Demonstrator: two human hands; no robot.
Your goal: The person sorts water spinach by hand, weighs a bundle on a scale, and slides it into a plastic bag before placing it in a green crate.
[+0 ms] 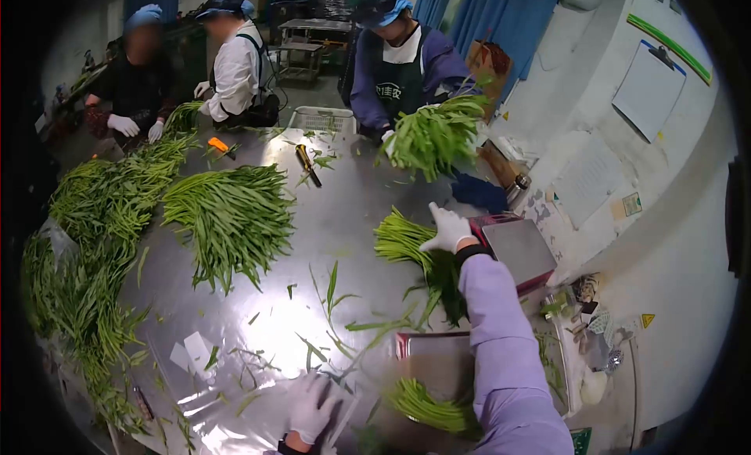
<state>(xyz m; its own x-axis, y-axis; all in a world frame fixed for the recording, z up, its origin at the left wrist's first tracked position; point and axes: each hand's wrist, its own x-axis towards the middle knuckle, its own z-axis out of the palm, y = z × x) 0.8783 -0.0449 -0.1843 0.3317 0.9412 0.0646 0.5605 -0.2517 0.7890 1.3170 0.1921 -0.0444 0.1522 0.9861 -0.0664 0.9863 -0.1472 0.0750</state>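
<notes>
My right hand [450, 230], in a white glove, reaches out to a bundle of long leafy greens [404, 237] at the right of the metal table. Its thumb and forefinger are spread apart at the edge of the stems; whether the other fingers touch the leaves is hidden. At the near edge, my left hand [313, 408], also gloved, lies with fingers stretched on clear plastic film [242, 416]. Below my right sleeve, another bunch of greens [430, 406] rests on a scale [438, 353], partly covered by my arm.
A second scale [520, 251] stands by the wall. A large pile of greens [86, 291] covers the left side, beside a sorted heap [235, 212]. An orange knife [221, 147] and a yellow-black cutter [308, 165] lie farther back. Three co-workers stand across the table, one holding greens [442, 134].
</notes>
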